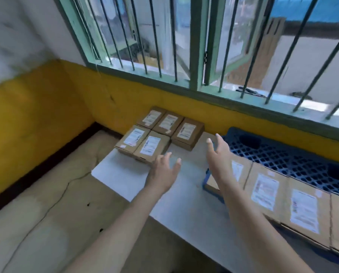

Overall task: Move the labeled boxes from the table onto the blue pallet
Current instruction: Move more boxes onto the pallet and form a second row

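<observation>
Several brown cardboard boxes with white labels (153, 145) sit in two rows at the far end of the white table (121, 180). To the right lies the blue pallet (283, 154), with a row of labeled boxes (302, 207) along its near edge. My left hand (164, 170) hovers open just in front of the nearest table box, fingers spread, holding nothing. My right hand (217, 154) is raised open over the table between the table boxes and the pallet, also empty.
A yellow wall (46, 115) and a barred green window (184, 46) stand behind the table and pallet. A cracked concrete floor (46, 213) lies to the left of the table. The view is blurred by motion.
</observation>
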Action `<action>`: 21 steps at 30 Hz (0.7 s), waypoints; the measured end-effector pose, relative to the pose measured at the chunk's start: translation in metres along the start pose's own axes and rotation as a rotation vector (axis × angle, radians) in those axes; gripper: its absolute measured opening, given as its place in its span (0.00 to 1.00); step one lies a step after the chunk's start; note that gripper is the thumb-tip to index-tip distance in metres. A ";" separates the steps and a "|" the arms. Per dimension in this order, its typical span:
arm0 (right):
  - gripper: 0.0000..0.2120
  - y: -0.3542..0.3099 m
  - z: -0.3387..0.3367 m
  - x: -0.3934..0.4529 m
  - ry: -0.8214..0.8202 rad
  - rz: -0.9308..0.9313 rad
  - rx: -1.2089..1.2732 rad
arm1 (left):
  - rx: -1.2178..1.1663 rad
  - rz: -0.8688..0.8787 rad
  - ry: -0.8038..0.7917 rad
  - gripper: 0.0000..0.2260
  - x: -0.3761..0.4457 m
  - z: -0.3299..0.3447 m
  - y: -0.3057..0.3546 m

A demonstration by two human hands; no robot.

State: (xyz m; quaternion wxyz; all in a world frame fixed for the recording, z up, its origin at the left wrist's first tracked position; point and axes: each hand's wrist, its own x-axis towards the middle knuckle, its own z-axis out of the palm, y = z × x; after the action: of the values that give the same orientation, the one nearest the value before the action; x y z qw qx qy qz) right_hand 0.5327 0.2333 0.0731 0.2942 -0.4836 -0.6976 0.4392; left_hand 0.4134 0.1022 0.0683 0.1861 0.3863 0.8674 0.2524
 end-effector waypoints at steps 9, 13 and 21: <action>0.27 -0.032 0.142 0.037 -0.122 0.049 -0.012 | -0.064 -0.146 -0.037 0.24 0.065 -0.038 -0.114; 0.27 -0.002 0.202 0.080 -0.185 0.186 0.068 | -0.081 -0.255 -0.088 0.23 0.119 -0.032 -0.149; 0.28 0.050 0.290 0.147 -0.286 0.588 0.218 | -0.106 -0.448 -0.175 0.23 0.230 -0.011 -0.216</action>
State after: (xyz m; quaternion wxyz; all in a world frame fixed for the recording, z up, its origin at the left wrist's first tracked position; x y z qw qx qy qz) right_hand 0.2585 0.2831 -0.1016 0.1043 -0.5630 -0.5116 0.6407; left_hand 0.1377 0.1505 -0.0775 0.3322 0.1943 0.8975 0.2154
